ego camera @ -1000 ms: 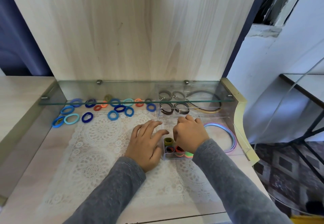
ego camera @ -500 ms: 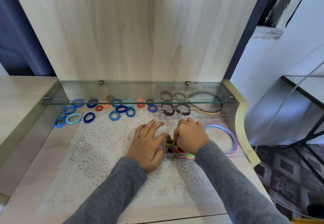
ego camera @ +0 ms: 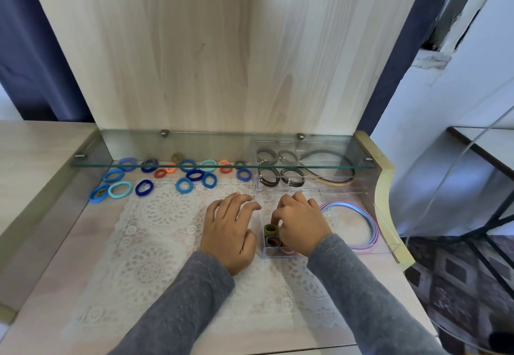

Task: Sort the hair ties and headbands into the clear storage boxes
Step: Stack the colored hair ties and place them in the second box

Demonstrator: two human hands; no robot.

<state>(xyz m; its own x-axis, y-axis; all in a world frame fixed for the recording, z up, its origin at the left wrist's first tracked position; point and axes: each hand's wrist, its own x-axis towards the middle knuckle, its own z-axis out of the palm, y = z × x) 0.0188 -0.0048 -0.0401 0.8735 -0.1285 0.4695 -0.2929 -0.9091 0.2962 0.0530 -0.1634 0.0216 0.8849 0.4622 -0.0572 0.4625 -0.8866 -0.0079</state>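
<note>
A small clear box [ego camera: 266,253] stands on the lace mat, packed with upright hair ties. An olive hair tie [ego camera: 270,229] sticks up at its back. My right hand [ego camera: 301,224] curls over the box, its fingertips on the olive tie; the thumb is hidden. My left hand [ego camera: 229,229] lies flat on the mat with its thumb side against the box's left wall. Several loose blue, teal and orange hair ties [ego camera: 185,185] lie at the back left. A long clear box [ego camera: 311,189] behind holds brown ties and dark headbands.
Pastel headbands [ego camera: 371,225] lie to the right inside a clear tray [ego camera: 388,229]. A glass shelf [ego camera: 167,165] hangs low over the back of the desk. The wooden back panel rises behind. The desk's right edge curves away near the tray.
My right hand's fingers have pressed the olive tie a little lower into the small box. My left hand has stayed beside the box.
</note>
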